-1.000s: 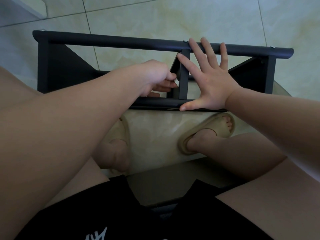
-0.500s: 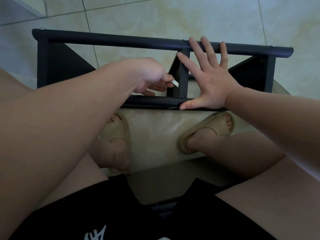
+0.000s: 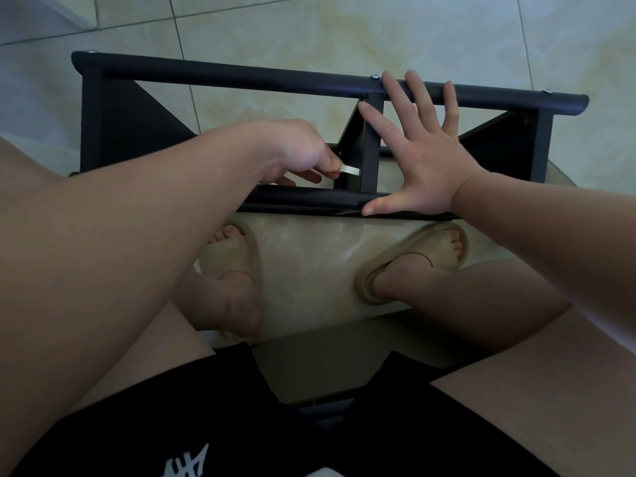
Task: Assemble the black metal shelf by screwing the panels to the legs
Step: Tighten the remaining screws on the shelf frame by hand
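The black metal shelf (image 3: 241, 77) lies on its side on the tiled floor in front of me, with two long round legs running left to right and three panels standing between them. My left hand (image 3: 303, 153) pinches a small flat silver tool (image 3: 350, 170) against the left face of the middle panel (image 3: 370, 142), just above the near leg (image 3: 309, 197). My right hand (image 3: 423, 149) lies flat with spread fingers across the shelf. Its fingertips touch the far leg and the middle panel, and its thumb rests on the near leg.
My feet in beige slippers (image 3: 413, 259) stand on the tiles just behind the near leg. Small silver screw heads (image 3: 374, 77) show on the far leg at each panel. Pale tiled floor (image 3: 344, 29) lies beyond the shelf.
My left hand has shifted left and slightly up, baring the silver tool's tip against the middle panel. My right hand stays pressed on the shelf.
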